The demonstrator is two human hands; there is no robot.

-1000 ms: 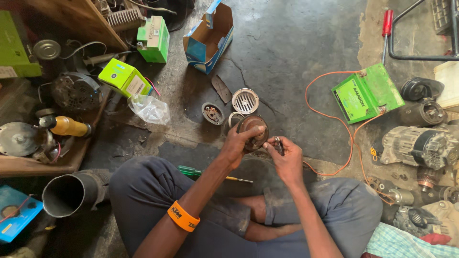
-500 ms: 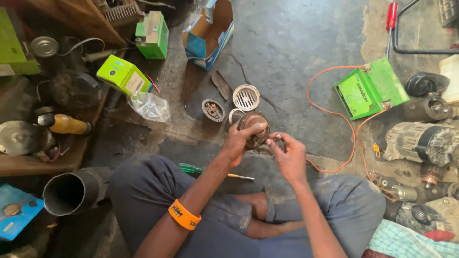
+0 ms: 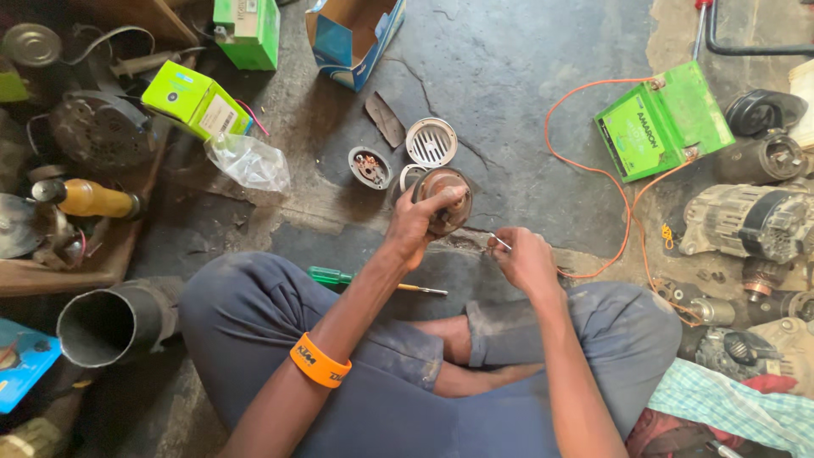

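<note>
Sitting cross-legged on the concrete floor (image 3: 526, 59), the person works over a round rusty housing (image 3: 443, 200) held just above the floor in front of the knees. Left hand (image 3: 417, 222) grasping the housing from the near side, thumb laid across its top face; an orange wristband (image 3: 320, 362) sits on that forearm. Right hand (image 3: 526, 261) clenched around a thin metal tool (image 3: 498, 242), whose tip points toward the housing but stands just apart from it. Near the housing, on its far side: a round slotted grille (image 3: 431, 142), and to its left a small round plate with copper parts (image 3: 370, 166). A green-handled screwdriver (image 3: 373, 281) lies on the floor beside the left knee. A green battery (image 3: 663, 123) rests well apart to the right, with an orange wire (image 3: 585, 165) looping from it toward the right hand. An open blue carton (image 3: 352, 38) and a clear plastic bag (image 3: 248, 161) lie farther off.
</note>
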